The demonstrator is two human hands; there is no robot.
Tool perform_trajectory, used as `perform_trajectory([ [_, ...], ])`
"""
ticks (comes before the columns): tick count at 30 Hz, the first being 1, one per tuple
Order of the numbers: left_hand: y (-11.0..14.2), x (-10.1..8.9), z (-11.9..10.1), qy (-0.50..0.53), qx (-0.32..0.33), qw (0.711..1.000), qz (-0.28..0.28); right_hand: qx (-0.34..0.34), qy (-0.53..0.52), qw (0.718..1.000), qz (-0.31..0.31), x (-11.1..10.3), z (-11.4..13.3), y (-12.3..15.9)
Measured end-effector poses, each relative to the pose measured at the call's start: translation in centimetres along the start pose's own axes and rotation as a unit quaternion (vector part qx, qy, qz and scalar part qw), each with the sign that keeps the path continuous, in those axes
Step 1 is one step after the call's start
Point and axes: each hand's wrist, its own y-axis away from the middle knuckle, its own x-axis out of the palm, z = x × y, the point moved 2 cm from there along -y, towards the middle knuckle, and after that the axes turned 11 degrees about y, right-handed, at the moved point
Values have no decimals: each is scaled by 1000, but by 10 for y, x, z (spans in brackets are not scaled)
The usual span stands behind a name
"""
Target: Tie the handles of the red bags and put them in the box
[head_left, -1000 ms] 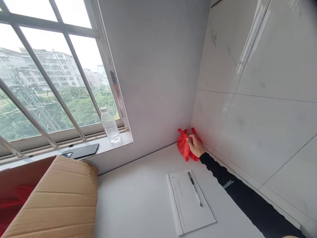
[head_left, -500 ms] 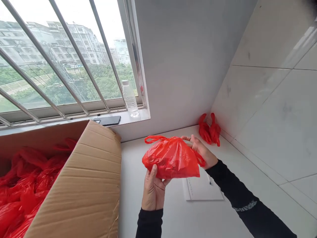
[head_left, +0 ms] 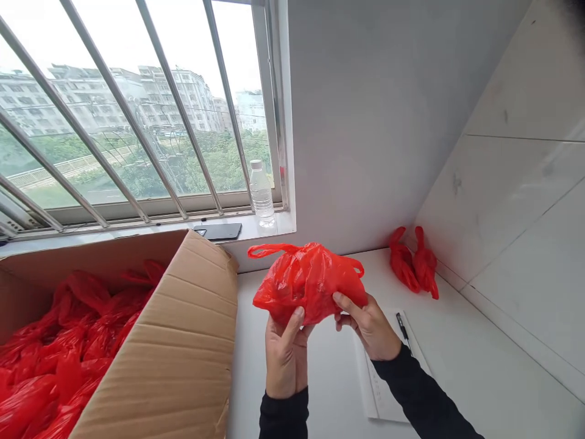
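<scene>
A filled red plastic bag [head_left: 315,277] with loop handles is held up above the white table [head_left: 338,384]. My left hand [head_left: 284,353] grips it from below, thumb on the near face. On the lower right corner, my right hand [head_left: 368,323] pinches the bag between thumb and fingers. What is inside the bag cannot be made out. Beneath my right forearm lies a sheet of paper [head_left: 381,390] with writing on it, and a black pen [head_left: 403,326] rests on that sheet.
At the left, an open cardboard box [head_left: 183,329] holds several red plastic bags [head_left: 68,341]. More red bags [head_left: 414,262] sit in the far right corner. A water bottle [head_left: 262,195] and a phone [head_left: 222,231] are on the sill of the barred window.
My right hand has moved from behind the bag's upper right side to its lower right corner and now grips it. The view has shifted, so the surroundings sit lower and further right.
</scene>
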Motion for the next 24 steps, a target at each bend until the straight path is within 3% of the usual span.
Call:
perform_trajectory([
  [6,-25,4,-10,-32,24,999,-16,-19,7,1000,-21,10,4,-14],
  [13,-35,5,-19,-52,-13,997,-58,-17,17,999,-40,5,6,-20],
  [20,-38,6,-23,-83,15,993,-83,-7,53,998,26,-1,18,-18],
  [24,-36,7,-19,-85,0,993,-78,-4,76,997,19,-8,17,-17],
])
